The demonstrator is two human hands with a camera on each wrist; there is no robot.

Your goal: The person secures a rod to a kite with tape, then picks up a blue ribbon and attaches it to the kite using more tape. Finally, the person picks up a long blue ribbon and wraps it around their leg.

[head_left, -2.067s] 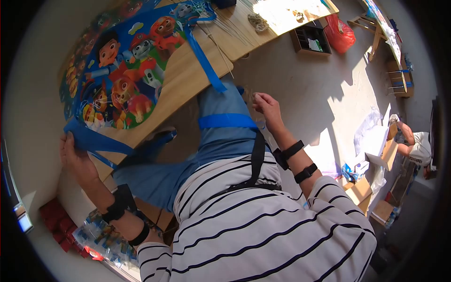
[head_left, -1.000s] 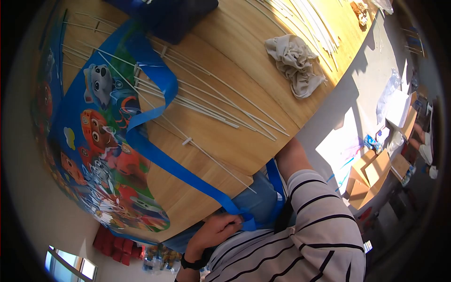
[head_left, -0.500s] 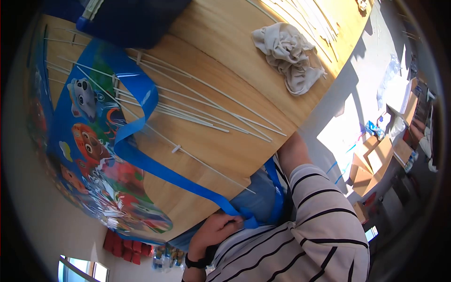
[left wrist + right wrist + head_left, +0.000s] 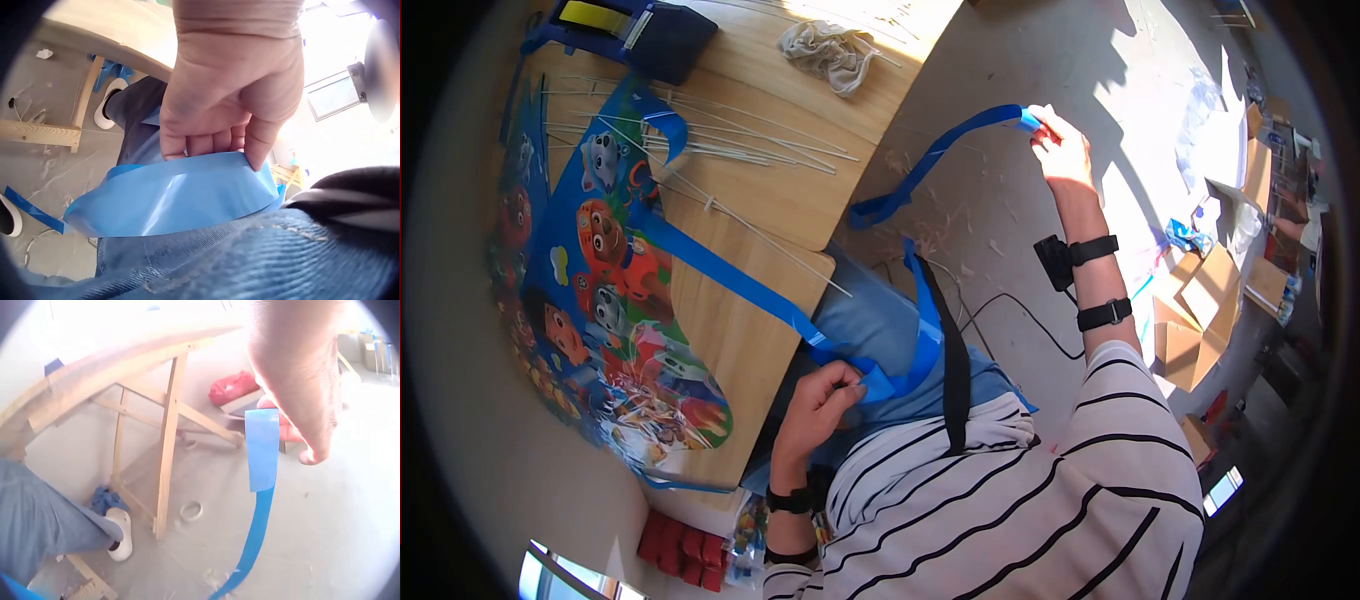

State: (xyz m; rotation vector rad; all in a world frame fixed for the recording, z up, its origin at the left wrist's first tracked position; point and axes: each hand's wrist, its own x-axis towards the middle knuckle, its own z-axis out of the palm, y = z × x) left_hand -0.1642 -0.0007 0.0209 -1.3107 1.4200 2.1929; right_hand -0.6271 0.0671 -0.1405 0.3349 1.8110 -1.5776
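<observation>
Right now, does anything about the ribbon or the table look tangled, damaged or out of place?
No damage shows. The blue ribbon hangs slack off the table between the right hand and left hand, with a twist mid-span. Thin sticks lie scattered.

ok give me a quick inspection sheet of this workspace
surface: wooden table, sunlit at its far end.
job's things: blue ribbon running from the cartoon-print kite sheet across the lap and up through the air.
clutter: thin white rods, crumpled beige cloth, dark blue bag on the table.
grip: left hand holds the ribbon at the lap; right hand pinches its free end, raised out over the floor.
cables: one dark cable on the floor.
surroundings: grey floor with scraps, cardboard boxes, red packs below the table.
</observation>
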